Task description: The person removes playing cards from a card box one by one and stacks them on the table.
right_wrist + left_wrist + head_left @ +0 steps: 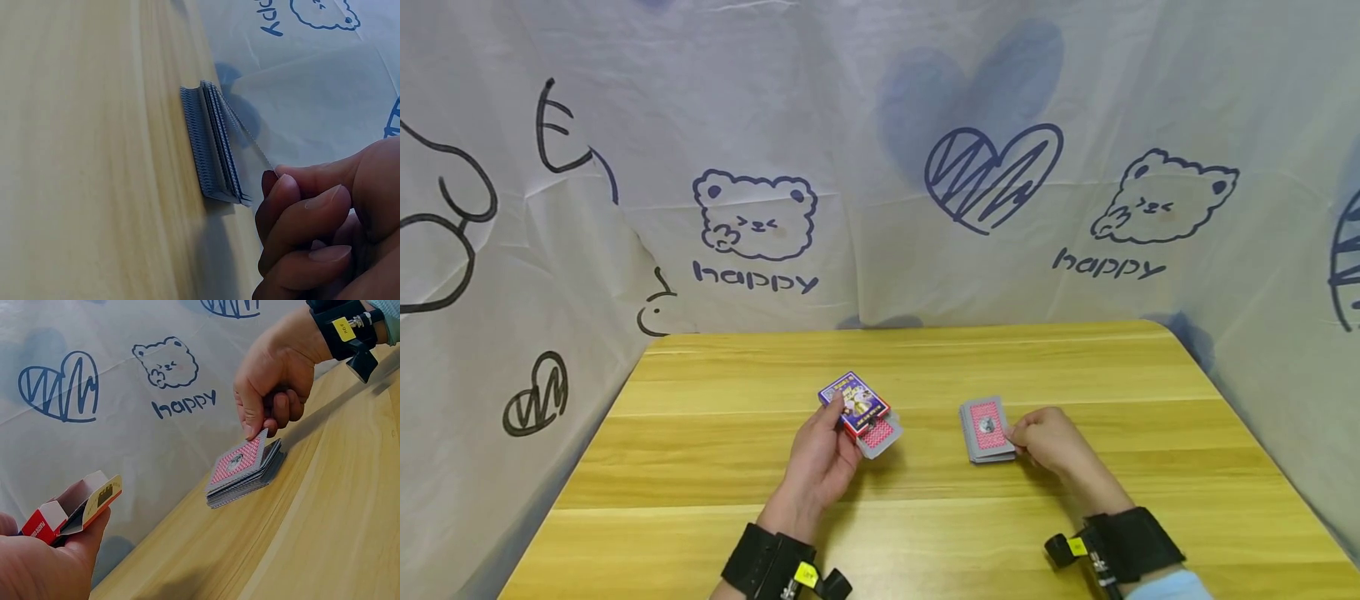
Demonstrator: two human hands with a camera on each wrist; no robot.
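My left hand [823, 458] holds a blue card box [855, 403], thumb across its printed face. In the head view a red-patterned piece with a pale border [880, 435] juts from the box's near end. The left wrist view shows the box's end open, its flap [103, 499] standing out. On the table lies a deck of playing cards [987, 446], red-patterned backs up, stacked a little unevenly. My right hand [1048, 437] pinches the top card [240, 459] by one edge between thumb and index finger. That edge is raised off the deck, seen edge-on in the right wrist view.
The wooden table [700, 467] has rounded far corners. White cloth [865, 250] with drawn bears, hearts and writing hangs behind it and at both sides. Each wrist wears a black strap [1135, 542] with a small camera.
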